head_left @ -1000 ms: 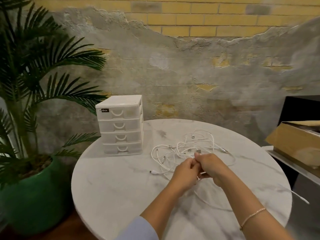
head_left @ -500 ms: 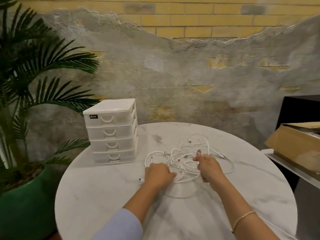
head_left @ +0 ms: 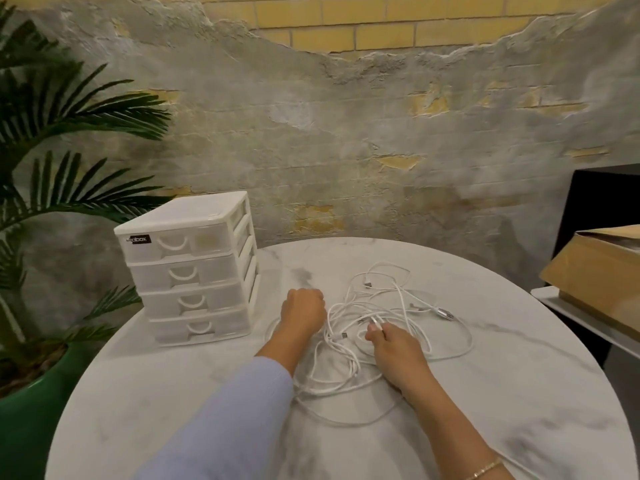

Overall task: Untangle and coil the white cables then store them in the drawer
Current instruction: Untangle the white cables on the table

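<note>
A tangle of white cables (head_left: pixel 388 306) lies in loose loops on the round marble table (head_left: pixel 502 393). My left hand (head_left: pixel 303 311) is a closed fist at the tangle's left edge, apparently gripping a strand. My right hand (head_left: pixel 391 344) rests on the near side of the tangle and pinches a cable end with a connector between thumb and fingers. A white plastic drawer unit (head_left: pixel 194 271) with several shut drawers stands at the table's left side, just left of my left hand.
A potted palm in a green pot (head_left: pixel 31 410) stands left of the table. A cardboard box (head_left: pixel 595 275) sits on a shelf at the right, beside a dark cabinet (head_left: pixel 602 209). A rough brick wall is behind the table.
My hands have parted: the left moved left toward the drawer unit, pulling cable with it, and the right stayed at the tangle's near side. The view has shifted closer.
</note>
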Tool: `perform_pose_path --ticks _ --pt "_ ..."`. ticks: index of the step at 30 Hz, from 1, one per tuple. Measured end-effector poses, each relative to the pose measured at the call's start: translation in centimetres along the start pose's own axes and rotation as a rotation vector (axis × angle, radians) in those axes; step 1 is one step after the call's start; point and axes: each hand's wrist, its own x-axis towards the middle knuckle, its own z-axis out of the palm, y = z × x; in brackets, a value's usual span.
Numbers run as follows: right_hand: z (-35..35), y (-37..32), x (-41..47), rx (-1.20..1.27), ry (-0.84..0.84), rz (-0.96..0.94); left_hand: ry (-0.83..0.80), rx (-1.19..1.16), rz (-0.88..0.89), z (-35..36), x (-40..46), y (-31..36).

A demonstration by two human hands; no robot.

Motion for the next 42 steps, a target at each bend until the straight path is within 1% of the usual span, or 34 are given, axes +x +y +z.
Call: perform_pose_path --ticks 2,3,5,7,8,10,12,14,17,19,21,23,25,28,30,32,36,37,39,40,42 --pt "0.1 0.1 0.0 -0.008 0.003 -0.017 -0.089 0.074 -0.006 0.9 0.8 0.3" --pt "0.1 0.1 0.1 -0.013 0.008 -0.021 -0.102 0.088 -0.017 1.2 1.1 0.3" --pt "0.0 0.2 0.1 -0.017 0.017 -0.018 -0.046 0.108 -0.026 1.4 1.3 0.4" --pt "0.1 0.3 0.1 -0.018 0.010 -0.014 0.032 0.061 -0.039 1.3 0.9 0.3" --pt "0.1 0.3 0.1 -0.018 0.003 -0.014 0.079 -0.028 -0.058 1.1 0.7 0.3" --pt "0.0 0.2 0.0 0.002 -0.007 -0.015 0.205 -0.322 -0.098 0.1 0.1 0.3" --pt "-0.2 0.0 -0.2 0.040 0.000 -0.014 0.349 -0.578 -0.087 -1.9 -0.6 0.7" --pt "-0.5 -0.7 -0.7 0.101 0.042 -0.028 0.452 -0.742 -0.037 -4.5 -1.4 1.5" --pt "-2.1 -3.4 -1.4 0.193 0.146 -0.125 0.530 -0.986 0.098 -8.4 -2.6 2.7" --pt "-4.0 -6.2 -1.5 0.225 0.224 -0.226 0.510 -1.118 0.192 -10.5 -3.5 3.2" --pt "-5.9 -9.2 -1.3 0.268 0.269 -0.340 0.444 -1.200 0.283 -12.0 -4.6 3.8" --pt "-7.3 -11.9 -1.4 0.336 0.253 -0.420 0.351 -1.256 0.336 -13.0 -6.1 4.4" --pt "-7.6 -13.4 -1.5 0.373 0.178 -0.450 0.271 -1.326 0.345 -13.4 -7.6 4.8" --pt "-7.3 -14.2 -2.1 0.375 0.118 -0.469 0.219 -1.463 0.275 -13.7 -9.3 4.6" --pt "-7.0 -14.6 -2.6 0.315 0.110 -0.485 0.201 -1.488 0.211 -13.8 -10.1 4.3" --pt "-6.8 -15.1 -3.1 0.170 0.101 -0.486 0.146 -1.489 0.168 -13.8 -10.8 4.1" --pt "-6.5 -16.3 -4.5 -0.241 0.021 -0.501 -0.012 -1.568 0.100 -14.0 -12.2 3.2" --pt "-6.4 -16.4 -4.8 -0.292 -0.012 -0.510 -0.022 -1.588 0.074 -14.2 -12.4 2.9" --pt "-6.4 -16.7 -5.2 -0.299 -0.094 -0.519 0.010 -1.630 0.006 -14.5 -12.6 2.8" --pt "-6.5 -16.9 -5.4 -0.288 -0.130 -0.520 0.028 -1.692 -0.040 -14.6 -12.6 2.8" --pt "-6.8 -16.9 -5.3 -0.315 -0.152 -0.508 0.016 -1.937 -0.133 -15.3 -12.4 2.7"
